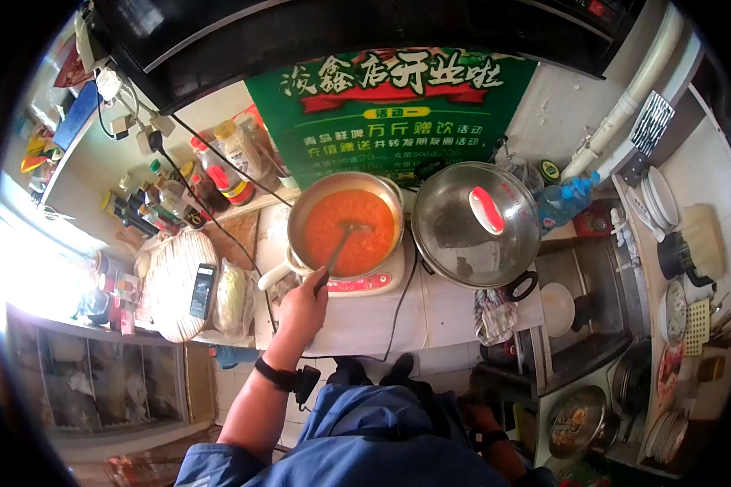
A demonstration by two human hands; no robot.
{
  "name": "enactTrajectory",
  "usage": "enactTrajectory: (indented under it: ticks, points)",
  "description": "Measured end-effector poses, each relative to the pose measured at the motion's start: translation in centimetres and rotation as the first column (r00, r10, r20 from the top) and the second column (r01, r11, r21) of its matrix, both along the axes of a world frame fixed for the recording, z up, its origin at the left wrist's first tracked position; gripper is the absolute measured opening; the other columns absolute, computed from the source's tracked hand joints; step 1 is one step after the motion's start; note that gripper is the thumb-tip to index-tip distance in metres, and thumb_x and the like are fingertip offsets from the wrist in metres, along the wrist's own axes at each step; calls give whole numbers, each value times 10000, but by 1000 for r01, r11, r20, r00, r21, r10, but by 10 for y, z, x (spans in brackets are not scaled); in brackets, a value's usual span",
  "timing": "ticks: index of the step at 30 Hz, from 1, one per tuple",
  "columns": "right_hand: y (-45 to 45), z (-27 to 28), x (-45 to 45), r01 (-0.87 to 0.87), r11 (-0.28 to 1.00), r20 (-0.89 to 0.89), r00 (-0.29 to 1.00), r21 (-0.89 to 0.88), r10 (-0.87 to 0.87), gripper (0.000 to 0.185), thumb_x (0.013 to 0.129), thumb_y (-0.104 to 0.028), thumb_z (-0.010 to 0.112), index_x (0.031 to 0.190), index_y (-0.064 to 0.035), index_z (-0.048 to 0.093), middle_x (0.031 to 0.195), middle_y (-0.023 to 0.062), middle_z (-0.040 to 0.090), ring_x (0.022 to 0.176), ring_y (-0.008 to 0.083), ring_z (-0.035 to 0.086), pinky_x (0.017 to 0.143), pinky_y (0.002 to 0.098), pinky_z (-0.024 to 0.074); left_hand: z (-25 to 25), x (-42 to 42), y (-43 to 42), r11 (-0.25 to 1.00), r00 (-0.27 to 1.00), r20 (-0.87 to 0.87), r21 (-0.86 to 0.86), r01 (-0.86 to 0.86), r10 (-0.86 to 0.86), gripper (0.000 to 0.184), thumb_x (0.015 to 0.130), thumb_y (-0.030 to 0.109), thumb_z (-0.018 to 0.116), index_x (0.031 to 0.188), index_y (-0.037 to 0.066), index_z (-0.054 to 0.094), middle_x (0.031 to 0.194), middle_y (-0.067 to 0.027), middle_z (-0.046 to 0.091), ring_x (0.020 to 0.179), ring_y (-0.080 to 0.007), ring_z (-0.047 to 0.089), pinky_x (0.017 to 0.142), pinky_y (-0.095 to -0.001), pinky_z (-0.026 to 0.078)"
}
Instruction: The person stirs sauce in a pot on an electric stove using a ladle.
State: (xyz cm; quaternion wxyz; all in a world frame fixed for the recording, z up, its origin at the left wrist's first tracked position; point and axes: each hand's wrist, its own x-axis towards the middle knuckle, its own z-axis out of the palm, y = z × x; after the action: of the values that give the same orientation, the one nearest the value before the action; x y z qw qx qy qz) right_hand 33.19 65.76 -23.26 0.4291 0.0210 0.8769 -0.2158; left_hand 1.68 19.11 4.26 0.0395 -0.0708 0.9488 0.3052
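Observation:
My left hand (pixel 304 307) is wrapped round the dark handle of a spatula (pixel 343 243). The spatula's head rests in the orange-red sauce (pixel 365 219) inside a round pot (pixel 298 215). This pot, with a pale handle pointing left, sits on a white and red electric cooker (pixel 365 283). To its right stands a wide pan under a glass lid (pixel 455 215) with a red and white knob. Low at my right side, my right hand (pixel 481 418) hangs in shadow, and its fingers are too dark to make out.
Bottles (pixel 219 174) line the back left. A round board (pixel 170 284) bears a phone (pixel 203 290), beside a bagged cabbage (pixel 232 300). A black cable crosses the counter (pixel 447 316). A folded cloth (pixel 495 315) lies at the front edge, left of the sink (pixel 581 284).

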Motion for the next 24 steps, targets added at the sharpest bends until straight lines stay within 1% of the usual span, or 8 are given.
enactTrajectory:
  ticks: [3,8,12,14,16,18,21,24]
  points:
    - [-2,8,3,-22,999,-80,997,-27,19,153,933,-231,642,990,-102,702,998,201,749,950,442,708,830,577,545,10,-4,-5,999,1000,12,-37,22,-21,431,1010,266,627,1434,192,650,1103,-238,756,1052,-435,716,910,-511,564]
    - [-14,29,-1,341,932,126,937,-122,-326,166,942,-233,635,996,-94,711,1009,195,749,958,440,704,851,546,548,40,21,-14,1000,998,52,20,18,-19,424,997,250,635,1412,172,666,1116,-237,754,1063,-435,714,924,-512,563]
    - [-8,12,1,117,993,199,974,-10,-112,167,936,-240,642,996,-101,713,991,185,751,953,437,703,861,530,549,33,23,-5,999,995,100,41,-8,4,426,984,241,650,1400,153,670,1114,-242,753,1063,-440,713,932,-509,564]
    - [-7,1,14,476,868,214,871,-140,-443,167,926,-255,656,997,-117,716,959,182,751,940,437,704,839,539,550,21,18,-10,999,1000,30,42,8,-9,430,981,237,650,1402,154,666,1106,-242,753,1059,-442,713,925,-506,565]
    - [-2,-2,14,438,884,158,896,-165,-415,163,945,-253,669,1011,-113,720,916,167,737,872,384,704,784,508,556,22,17,-18,999,1000,-13,31,25,-24,433,976,237,655,1402,155,664,1079,-242,756,1039,-444,719,903,-496,574]
    - [-1,6,2,9,999,35,999,-52,-7,158,994,-234,682,1037,-89,726,864,141,709,747,279,704,697,438,566,54,28,-22,999,999,22,47,23,-25,431,975,237,659,1398,154,664,1069,-242,757,1026,-442,723,894,-493,577]
    - [5,-19,13,-263,965,-233,937,11,259,179,985,-222,699,1120,-107,728,962,168,727,860,342,724,755,481,572,79,45,-34,999,993,110,20,34,-36,434,977,234,663,1404,153,654,1038,-245,757,995,-443,727,868,-496,581]
    - [2,-29,12,-191,982,-87,978,14,191,194,941,-210,742,1112,-119,733,1031,166,732,969,368,714,825,510,570,70,51,-38,998,983,176,-22,53,-48,429,985,235,657,1407,153,651,1063,-248,755,1025,-443,721,878,-500,572]
